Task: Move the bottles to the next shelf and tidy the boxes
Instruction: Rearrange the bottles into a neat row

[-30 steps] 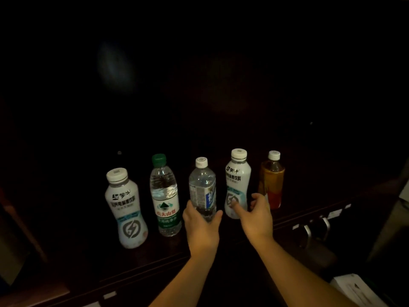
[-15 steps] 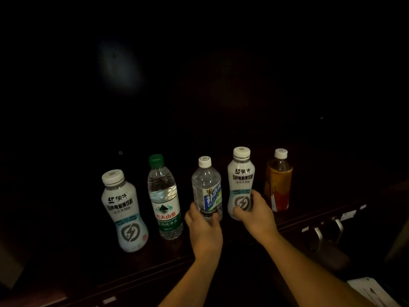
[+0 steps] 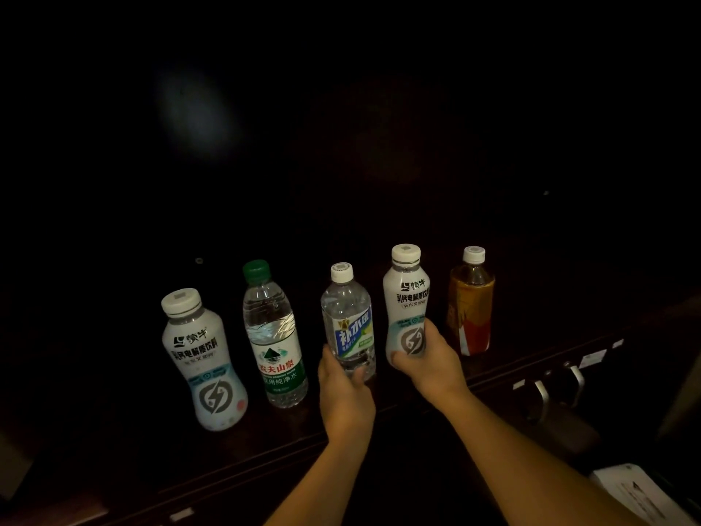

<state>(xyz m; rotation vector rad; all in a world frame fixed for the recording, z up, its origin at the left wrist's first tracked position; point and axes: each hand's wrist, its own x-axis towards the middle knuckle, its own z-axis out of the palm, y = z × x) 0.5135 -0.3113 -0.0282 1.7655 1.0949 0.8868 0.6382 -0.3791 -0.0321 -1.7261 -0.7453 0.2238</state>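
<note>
Several bottles stand in a row on a dark wooden shelf (image 3: pixel 125 461). From the left: a white electrolyte bottle (image 3: pixel 203 362), a green-capped water bottle (image 3: pixel 273 336), a clear blue-labelled bottle (image 3: pixel 349 317), a second white electrolyte bottle (image 3: pixel 406 298) and an amber tea bottle (image 3: pixel 470 301). My left hand (image 3: pixel 345 392) is wrapped around the base of the clear blue-labelled bottle. My right hand (image 3: pixel 428 358) grips the lower part of the second white bottle. Whether either bottle is off the shelf is too dark to tell.
The cabinet interior behind the bottles is black. Metal drawer handles (image 3: pixel 557 385) sit below the shelf edge at the right. A white box (image 3: pixel 637 491) lies at the bottom right corner.
Both hands closed around their bottles: the right hand, open a second ago, now grips the white bottle, and the left hand's hold on the clear bottle tightened. The clear bottle turned, showing its label.
</note>
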